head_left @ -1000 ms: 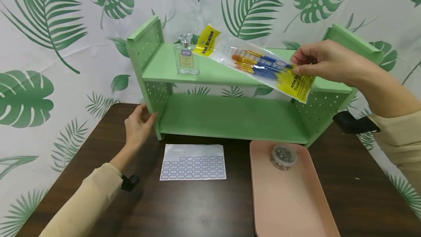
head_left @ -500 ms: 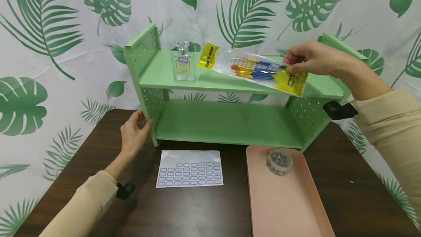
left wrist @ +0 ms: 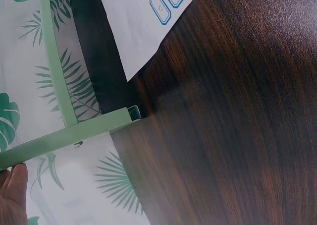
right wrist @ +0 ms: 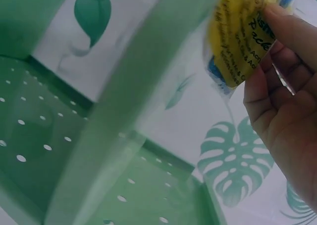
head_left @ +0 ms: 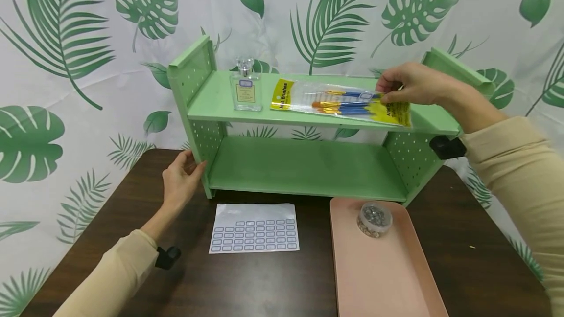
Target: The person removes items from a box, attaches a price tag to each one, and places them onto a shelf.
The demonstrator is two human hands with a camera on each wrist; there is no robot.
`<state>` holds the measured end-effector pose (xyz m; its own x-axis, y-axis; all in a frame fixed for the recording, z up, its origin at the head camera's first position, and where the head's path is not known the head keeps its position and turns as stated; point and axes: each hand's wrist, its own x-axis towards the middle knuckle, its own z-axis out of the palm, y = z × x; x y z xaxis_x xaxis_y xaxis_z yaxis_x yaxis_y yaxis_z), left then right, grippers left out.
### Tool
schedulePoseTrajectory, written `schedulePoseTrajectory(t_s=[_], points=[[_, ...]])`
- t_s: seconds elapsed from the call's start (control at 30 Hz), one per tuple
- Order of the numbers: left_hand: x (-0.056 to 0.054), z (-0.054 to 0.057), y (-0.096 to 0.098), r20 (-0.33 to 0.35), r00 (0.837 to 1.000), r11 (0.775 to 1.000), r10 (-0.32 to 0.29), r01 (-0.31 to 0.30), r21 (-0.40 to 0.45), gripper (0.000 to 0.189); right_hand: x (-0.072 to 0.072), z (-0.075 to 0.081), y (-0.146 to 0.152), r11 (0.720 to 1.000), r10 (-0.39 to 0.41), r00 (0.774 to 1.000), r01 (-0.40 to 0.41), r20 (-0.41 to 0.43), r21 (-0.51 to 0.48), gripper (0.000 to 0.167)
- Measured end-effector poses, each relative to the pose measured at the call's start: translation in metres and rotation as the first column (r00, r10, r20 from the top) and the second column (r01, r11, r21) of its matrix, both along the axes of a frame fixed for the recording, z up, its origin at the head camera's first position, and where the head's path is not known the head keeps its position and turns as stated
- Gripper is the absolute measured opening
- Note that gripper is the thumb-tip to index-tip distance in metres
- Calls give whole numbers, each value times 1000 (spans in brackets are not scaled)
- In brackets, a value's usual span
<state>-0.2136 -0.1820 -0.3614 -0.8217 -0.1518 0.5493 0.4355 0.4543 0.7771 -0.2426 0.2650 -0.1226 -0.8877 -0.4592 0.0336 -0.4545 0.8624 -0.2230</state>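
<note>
Head camera: leftmost, the left hand (head_left: pixel 179 180) pinches the front post (head_left: pixel 187 131) of the green shelf (head_left: pixel 304 165) between thumb and curled fingers. Right of that grip, a glass bottle (head_left: pixel 246 93) stands on the upper board (head_left: pixel 211 101); lower, a sheet of labels (head_left: pixel 254 231) lies on the table (head_left: pixel 273 283). Farther right, the right hand (head_left: pixel 414 84) pinches one end of a brush packet (head_left: pixel 335 103), which stretches leftward over the upper board; whether it rests flat, I can't tell. Below that grip is a pink tray (head_left: pixel 387 283) holding a tub (head_left: pixel 374 219). Laying the packet down seems the step; that calls for settling the pinched end, then releasing it. Only the left wrist camera shows the post's hollow foot (left wrist: pixel 134 113); only the right's, small print (right wrist: pixel 242 46) near the fingertips.
</note>
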Motion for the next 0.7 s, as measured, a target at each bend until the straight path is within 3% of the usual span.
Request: schedulePoseTrajectory(t_s=[0.47, 0.7], points=[[-1, -1, -1, -9, 1000, 1000, -8, 8, 11, 31, 0, -21, 2, 999, -31, 987, 29, -156, -17, 9], [-1, 0, 0, 1, 1000, 1000, 5, -5, 10, 32, 0, -25, 4, 999, -14, 982, 7, -189, -39, 11]])
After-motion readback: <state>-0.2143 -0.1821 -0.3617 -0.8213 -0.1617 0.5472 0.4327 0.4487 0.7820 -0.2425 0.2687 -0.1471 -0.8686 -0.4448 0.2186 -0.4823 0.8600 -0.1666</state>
